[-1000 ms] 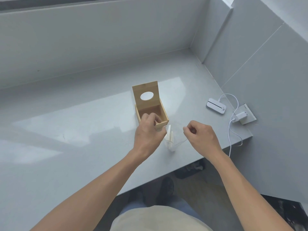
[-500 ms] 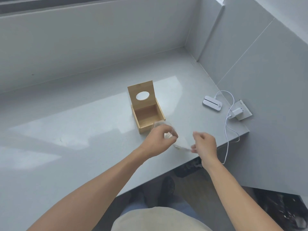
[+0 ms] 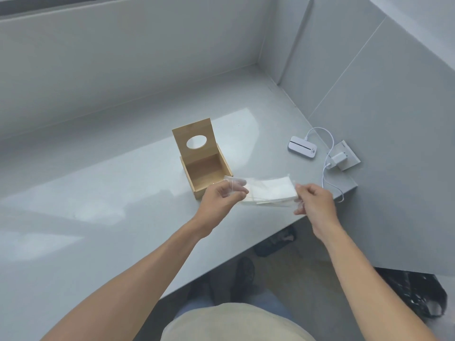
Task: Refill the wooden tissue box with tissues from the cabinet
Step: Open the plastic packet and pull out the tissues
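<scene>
Everything here is pretty much grey: the worktop (image 3: pixel 103 193) is a glossy pale grey with whitish glare patches, and the wall tiles (image 3: pixel 369 70) match it. The tissue box (image 3: pixel 205 168) is light tan wood, plain, no pattern. The tissue pack (image 3: pixel 267 190) is white inside clear wrap. Near the worktop's right edge there's a small white device (image 3: pixel 302 146) with a dark stripe, plus a white cable (image 3: pixel 327 173) and white plug (image 3: pixel 338 159). Black bag (image 3: pixel 418 291) on the floor.

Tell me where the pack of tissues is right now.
The pack of tissues is held above the counter near its front edge, stretched between the left hand and the right hand, just right of the open wooden tissue box.
</scene>
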